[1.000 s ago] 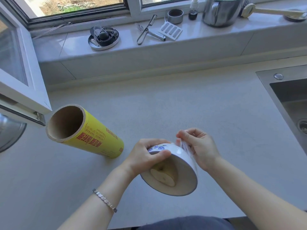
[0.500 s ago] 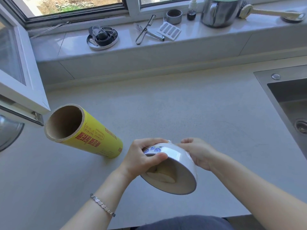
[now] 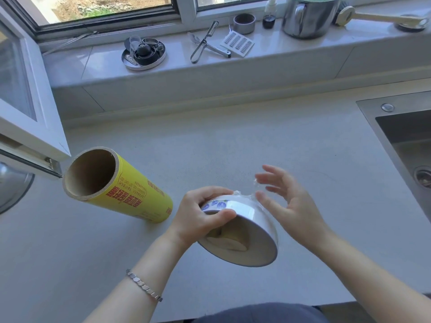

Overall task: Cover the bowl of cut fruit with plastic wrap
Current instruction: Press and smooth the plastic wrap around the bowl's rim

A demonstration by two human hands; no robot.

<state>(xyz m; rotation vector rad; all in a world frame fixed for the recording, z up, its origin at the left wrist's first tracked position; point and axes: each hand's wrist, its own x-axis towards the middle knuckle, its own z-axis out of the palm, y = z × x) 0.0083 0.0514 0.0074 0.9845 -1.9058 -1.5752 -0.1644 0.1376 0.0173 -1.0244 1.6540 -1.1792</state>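
- Head view: left hand [image 3: 198,215] clamps the bowl [image 3: 245,234], thumb on the near rim, fingers curled over the far wall; the bowl is tilted, mouth toward the camera, above the counter [image 3: 256,145].
- Right hand [image 3: 291,206] is just beside the bowl's far side, fingers spread apart; whether they touch it cannot be told.
- Plastic wrap [image 3: 247,194] shows as a faint crinkle between the right fingertips and the bowl.
- Pale fruit pieces [image 3: 229,242] lie partly hidden under the left thumb.
- The wrap roll [image 3: 126,190] lies left of the left fingers.
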